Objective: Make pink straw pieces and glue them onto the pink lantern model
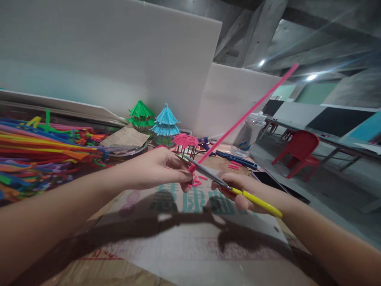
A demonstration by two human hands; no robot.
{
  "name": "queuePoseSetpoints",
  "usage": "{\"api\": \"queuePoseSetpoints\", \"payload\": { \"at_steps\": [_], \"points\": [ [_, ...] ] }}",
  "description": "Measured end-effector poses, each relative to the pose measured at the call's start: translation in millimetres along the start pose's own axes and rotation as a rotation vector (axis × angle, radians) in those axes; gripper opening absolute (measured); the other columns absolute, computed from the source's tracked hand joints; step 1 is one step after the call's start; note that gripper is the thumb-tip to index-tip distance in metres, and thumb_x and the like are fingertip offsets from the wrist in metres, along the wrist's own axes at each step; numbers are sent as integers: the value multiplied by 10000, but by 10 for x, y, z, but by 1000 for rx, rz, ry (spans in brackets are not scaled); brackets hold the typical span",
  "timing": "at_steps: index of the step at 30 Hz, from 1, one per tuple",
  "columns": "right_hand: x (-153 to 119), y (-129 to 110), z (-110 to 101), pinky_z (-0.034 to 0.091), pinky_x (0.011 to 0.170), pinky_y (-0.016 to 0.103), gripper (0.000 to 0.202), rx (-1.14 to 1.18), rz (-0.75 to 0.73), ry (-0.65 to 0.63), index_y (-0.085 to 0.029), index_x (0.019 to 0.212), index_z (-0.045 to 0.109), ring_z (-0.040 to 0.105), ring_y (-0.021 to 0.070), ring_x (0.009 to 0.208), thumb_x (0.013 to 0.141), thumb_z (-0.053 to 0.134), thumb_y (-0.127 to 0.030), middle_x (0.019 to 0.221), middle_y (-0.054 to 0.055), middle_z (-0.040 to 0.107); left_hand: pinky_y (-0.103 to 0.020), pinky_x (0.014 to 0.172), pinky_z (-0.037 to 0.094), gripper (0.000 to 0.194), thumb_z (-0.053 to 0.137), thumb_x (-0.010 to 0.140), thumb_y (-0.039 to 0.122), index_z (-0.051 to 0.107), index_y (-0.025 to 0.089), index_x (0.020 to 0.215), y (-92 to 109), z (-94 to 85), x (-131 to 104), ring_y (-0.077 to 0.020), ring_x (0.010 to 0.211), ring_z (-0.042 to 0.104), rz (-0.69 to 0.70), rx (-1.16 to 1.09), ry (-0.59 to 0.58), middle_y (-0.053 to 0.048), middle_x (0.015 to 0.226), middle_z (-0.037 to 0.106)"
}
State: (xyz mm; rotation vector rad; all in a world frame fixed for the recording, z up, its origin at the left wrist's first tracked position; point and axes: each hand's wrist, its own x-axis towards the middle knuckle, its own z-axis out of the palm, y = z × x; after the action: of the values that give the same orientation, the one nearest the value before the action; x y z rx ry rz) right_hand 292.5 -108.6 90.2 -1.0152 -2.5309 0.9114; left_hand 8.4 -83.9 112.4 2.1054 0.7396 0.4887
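Observation:
My left hand (162, 169) pinches the lower end of a long pink pipe cleaner (247, 115), which slants up to the right. In my right hand (238, 190) is a pair of scissors (256, 201) with yellow handles, its blades around or beside the pink stem close to my left fingertips. Short pink pieces (203, 178) lie on the printed board (166, 238) below my hands. Just behind them stands a small pink-roofed model (186, 141), partly hidden by my left hand and the blades.
Colourful pipe cleaners (44, 147) fill the left side. Green (141, 113) and blue (166, 121) pagoda models stand behind. A blue cutter (236, 159), clear jar (247, 135) and phone (269, 180) lie or stand on the right. A red chair (299, 151) is beyond the table.

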Motion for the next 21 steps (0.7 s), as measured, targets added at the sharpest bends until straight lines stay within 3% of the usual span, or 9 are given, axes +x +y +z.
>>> {"api": "queuePoseSetpoints", "payload": {
  "at_steps": [4, 11, 17, 21],
  "points": [
    [-2, -59, -8, 382, 591, 233, 575, 82, 98, -19, -188, 1106, 563, 448, 123, 667, 784, 581, -664, 809, -3, 527, -198, 770, 464, 226, 584, 847, 310, 742, 199, 729, -3, -5, 12, -128, 751, 665, 7, 17, 6, 29, 788, 745],
    [5, 97, 58, 419, 656, 258, 646, 124, 92, 75, -191, 1062, 590, 487, 157, 748, 712, 591, -733, 921, 39, 568, -221, 762, 457, 278, 588, 841, 394, 759, 206, 730, -20, -20, 19, -146, 736, 657, 14, 74, 42, 18, 774, 744],
    [22, 98, 123, 441, 748, 287, 558, 191, 94, 128, -216, 1030, 605, 521, 188, 855, 725, 629, -682, 976, 34, 573, -217, 728, 455, 285, 581, 838, 415, 765, 221, 739, -32, -31, 23, -151, 735, 655, 7, 73, 44, 16, 758, 740],
    [32, 55, 140, 393, 620, 240, 507, 141, 88, 141, -205, 974, 596, 472, 145, 724, 748, 625, -658, 837, 3, 537, -218, 742, 454, 284, 582, 838, 411, 763, 220, 731, -42, -41, 30, -153, 754, 661, 7, 51, 42, 10, 781, 746]
  ]
}}
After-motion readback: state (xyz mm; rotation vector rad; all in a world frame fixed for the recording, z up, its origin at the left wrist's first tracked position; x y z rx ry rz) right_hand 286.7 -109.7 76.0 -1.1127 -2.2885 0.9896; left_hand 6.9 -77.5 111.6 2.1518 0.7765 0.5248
